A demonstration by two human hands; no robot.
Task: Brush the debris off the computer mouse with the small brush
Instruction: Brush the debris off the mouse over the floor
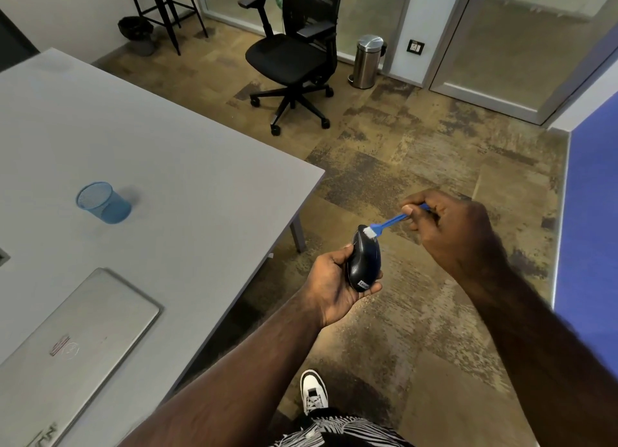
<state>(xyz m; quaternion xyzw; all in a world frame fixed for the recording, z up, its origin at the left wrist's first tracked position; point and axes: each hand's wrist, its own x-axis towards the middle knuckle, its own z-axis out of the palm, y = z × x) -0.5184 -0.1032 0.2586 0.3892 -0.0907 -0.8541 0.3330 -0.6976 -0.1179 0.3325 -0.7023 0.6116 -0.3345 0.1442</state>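
My left hand (329,284) grips a black computer mouse (364,259) from the side and holds it over the floor, just off the table's right corner. A small label shows near the mouse's lower end. My right hand (451,229) pinches the handle of a small blue brush (391,222). The brush's white bristles rest on the mouse's upper end.
A grey table (167,165) fills the left, with a blue mesh cup (103,202) and a closed silver laptop (77,339) on it. A black office chair (294,55) and a steel bin (368,62) stand farther back. A blue wall panel (592,229) is at right.
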